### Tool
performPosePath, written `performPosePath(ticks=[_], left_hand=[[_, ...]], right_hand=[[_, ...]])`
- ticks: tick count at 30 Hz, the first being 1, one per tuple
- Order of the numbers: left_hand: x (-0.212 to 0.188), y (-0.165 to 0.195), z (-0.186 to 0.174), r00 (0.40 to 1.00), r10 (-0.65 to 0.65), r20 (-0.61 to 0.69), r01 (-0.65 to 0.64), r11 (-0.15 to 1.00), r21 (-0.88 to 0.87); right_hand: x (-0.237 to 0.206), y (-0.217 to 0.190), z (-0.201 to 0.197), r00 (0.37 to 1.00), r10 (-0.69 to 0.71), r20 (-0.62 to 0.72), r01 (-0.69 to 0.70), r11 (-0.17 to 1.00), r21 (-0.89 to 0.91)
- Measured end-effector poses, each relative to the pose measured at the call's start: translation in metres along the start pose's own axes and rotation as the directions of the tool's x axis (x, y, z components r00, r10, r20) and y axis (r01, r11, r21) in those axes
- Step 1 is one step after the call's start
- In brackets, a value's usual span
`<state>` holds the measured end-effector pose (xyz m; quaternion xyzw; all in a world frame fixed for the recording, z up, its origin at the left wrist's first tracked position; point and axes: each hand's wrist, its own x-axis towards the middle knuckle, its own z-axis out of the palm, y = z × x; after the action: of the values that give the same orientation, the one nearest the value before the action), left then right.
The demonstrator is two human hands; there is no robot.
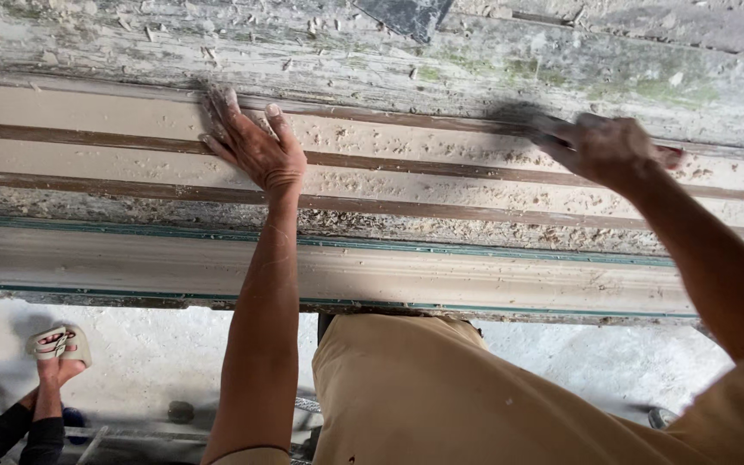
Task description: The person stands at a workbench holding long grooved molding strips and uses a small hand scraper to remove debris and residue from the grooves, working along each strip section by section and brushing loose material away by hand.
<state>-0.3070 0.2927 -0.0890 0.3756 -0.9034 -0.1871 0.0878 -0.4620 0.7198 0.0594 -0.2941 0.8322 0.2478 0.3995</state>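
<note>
Head view: left hand [256, 151] flat, fingers spread on grooved plank [406, 185]; right hand [604, 148] grips blurred tool [523, 120] at far groove; risk: slip toward left fingers, shavings hiding line

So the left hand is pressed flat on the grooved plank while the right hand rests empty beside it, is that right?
Not quite. The left hand does lie flat on the grooved plank, but the right hand is not empty: the head view shows it gripping a blurred dark tool against the wood.
</note>
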Motion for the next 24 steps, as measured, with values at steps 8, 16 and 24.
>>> performPosePath(ticks=[8,16,24], left_hand=[[0.004,0.005,-0.004,1.0,-0.004,-0.005,0.004,0.999,0.035],[0.001,0.009,-0.008,0.998,0.036,-0.046,-0.035,0.999,0.022],[0.003,0.017,-0.018,0.996,0.036,-0.088,-0.044,0.995,-0.089]], right_hand=[[0.055,-0.044,0.0,0.796,-0.499,-0.343,0.203,0.754,-0.625],[0.018,-0.01,-0.001,0.952,-0.278,-0.127,0.259,0.955,-0.145],[0.11,-0.194,-0.103,0.531,-0.515,-0.672,0.254,0.854,-0.454]])
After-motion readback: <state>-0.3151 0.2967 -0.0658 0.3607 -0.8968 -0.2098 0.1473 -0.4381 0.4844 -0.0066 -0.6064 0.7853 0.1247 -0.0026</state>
